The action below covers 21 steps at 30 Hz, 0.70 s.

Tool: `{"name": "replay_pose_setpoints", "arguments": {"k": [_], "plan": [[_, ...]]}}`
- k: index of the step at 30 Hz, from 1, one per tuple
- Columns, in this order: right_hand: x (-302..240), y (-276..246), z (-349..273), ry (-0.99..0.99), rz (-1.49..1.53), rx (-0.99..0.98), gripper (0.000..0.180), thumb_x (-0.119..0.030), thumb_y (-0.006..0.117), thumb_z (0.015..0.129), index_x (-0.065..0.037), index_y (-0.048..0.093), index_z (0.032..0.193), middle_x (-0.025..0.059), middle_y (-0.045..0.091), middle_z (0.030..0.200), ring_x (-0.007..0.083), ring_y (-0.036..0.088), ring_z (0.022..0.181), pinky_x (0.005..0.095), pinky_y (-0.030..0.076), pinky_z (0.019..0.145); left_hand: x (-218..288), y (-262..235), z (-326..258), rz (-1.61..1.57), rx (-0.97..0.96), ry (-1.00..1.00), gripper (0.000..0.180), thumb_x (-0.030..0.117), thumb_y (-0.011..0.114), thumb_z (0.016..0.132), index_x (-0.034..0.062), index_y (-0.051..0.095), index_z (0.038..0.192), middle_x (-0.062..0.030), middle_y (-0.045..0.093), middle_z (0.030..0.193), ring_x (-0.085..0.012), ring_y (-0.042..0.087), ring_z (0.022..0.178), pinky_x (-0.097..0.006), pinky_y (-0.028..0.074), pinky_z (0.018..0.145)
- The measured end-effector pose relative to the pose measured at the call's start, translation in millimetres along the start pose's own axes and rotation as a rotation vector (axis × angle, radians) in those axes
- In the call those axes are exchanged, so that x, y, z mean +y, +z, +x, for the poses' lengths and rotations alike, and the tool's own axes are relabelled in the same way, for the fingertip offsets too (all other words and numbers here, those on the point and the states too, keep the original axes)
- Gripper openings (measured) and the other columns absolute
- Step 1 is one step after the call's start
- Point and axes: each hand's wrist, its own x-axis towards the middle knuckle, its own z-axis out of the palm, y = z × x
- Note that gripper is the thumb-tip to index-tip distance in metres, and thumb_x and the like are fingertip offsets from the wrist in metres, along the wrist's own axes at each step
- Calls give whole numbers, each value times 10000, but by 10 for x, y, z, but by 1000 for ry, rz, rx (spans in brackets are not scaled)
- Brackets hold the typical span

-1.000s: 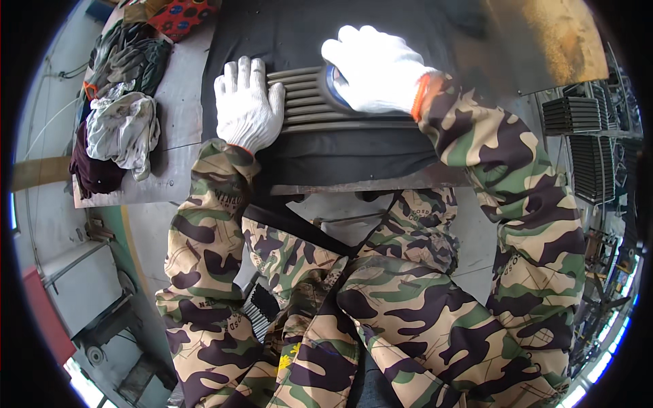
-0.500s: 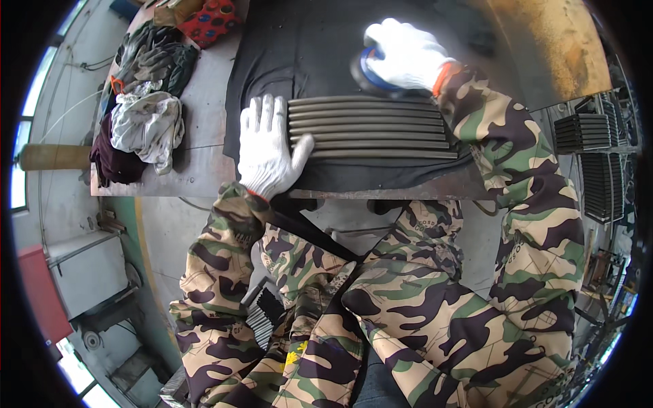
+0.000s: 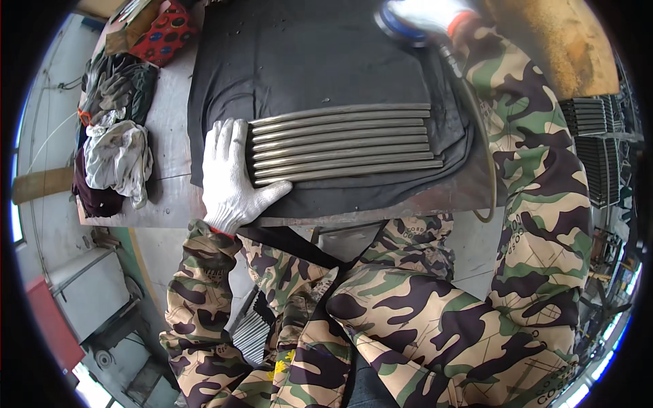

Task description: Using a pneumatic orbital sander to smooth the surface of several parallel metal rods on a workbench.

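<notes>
Several grey metal rods (image 3: 340, 141) lie side by side on a black cloth (image 3: 306, 71). My left hand (image 3: 231, 178), in a white knit glove, rests against their left ends. Its fingers are stretched out together and the thumb points right, along the front rod. At the far right my right hand (image 3: 435, 12), gloved too and partly cut off by the picture's top, is closed over a round blue power sander (image 3: 403, 28). Motion blurs both. The sander is beyond the rods, apart from them. An air hose (image 3: 491, 177) runs back from it beside my right forearm.
Crumpled rags (image 3: 117, 160) and a red patterned cloth (image 3: 165, 32) lie at the table's left. A rusty brown sheet (image 3: 571, 51) covers the far right corner. Racks of dark rods (image 3: 597, 166) stand beyond the right edge. The table's front edge (image 3: 340, 217) runs before my lap.
My right hand has carried the sander farther away and right, off the rods' far side. The rods' right ends show fully now. My view has shifted; my left hand stays at the left ends.
</notes>
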Motion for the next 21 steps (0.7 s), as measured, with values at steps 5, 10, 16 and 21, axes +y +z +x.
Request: {"name": "replay_pose_setpoints", "arguments": {"k": [5,10,16,21], "plan": [[86,40,185,38,-165,68,385,-301,710,859,-41,785,1133,263,786,1076,433,765,1040,489,612,901,10,-20,-37,-20,16,24,1248,630,933,656,-107,464,1546,-357,502,1536,-555,412,1487,-617,323,1275],[19,-86,244,98,-204,1,457,-343,716,883,-27,748,1211,260,776,1163,419,751,1104,491,604,936,0,-84,-31,-1,9,35,1242,666,907,675,-104,475,1550,-353,494,1560,-550,395,1511,-619,299,1289],[-503,82,-434,-402,-213,361,427,-350,704,919,-39,710,1211,254,728,1123,458,730,955,540,592,865,-13,-64,-49,8,31,53,1197,661,900,682,-86,499,1528,-358,499,1545,-553,420,1480,-617,331,1262],[-912,154,-1473,-385,-82,-374,793,-523,778,880,-74,578,1503,199,618,1415,395,607,1314,527,533,1091,7,-49,1,-4,-68,-21,1211,592,893,733,-25,391,1646,-329,399,1673,-524,307,1590,-573,248,1331]]}}
